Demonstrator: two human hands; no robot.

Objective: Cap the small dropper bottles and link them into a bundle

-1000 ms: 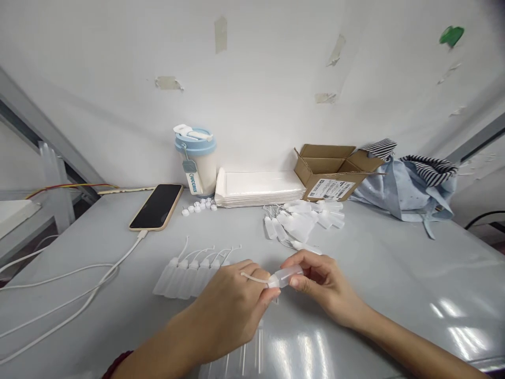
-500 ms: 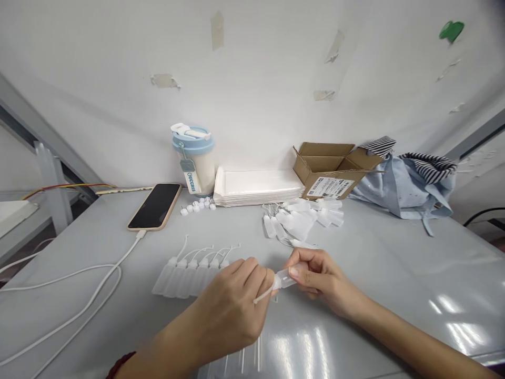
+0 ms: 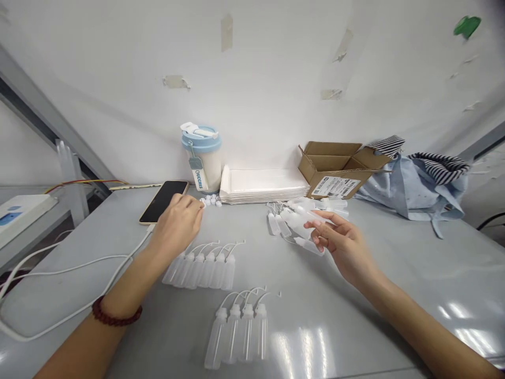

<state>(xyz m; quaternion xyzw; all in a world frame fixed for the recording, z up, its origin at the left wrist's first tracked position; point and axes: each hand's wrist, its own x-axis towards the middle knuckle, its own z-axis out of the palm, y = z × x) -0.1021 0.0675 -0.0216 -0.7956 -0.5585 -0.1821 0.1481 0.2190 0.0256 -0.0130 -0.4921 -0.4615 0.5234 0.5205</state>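
Observation:
My left hand reaches over the near end of the phone to a cluster of small white caps. Its fingers are drawn together at the cluster's left edge, and their tips are hidden. My right hand is at the loose pile of translucent bottles, with a squeeze bottle between thumb and forefinger. Left of centre, several capped bottles with thin white straps lie side by side. Closer to me is a second row of strapped bottles.
A phone on a white cable lies at the left. Along the wall stand a blue-lidded cup, a stack of white envelopes, an open cardboard box and a light blue cloth bag.
My hands have parted from the bottle they held together. The left has moved back and left to the caps; the right has moved to the pile. The front row has come into view.

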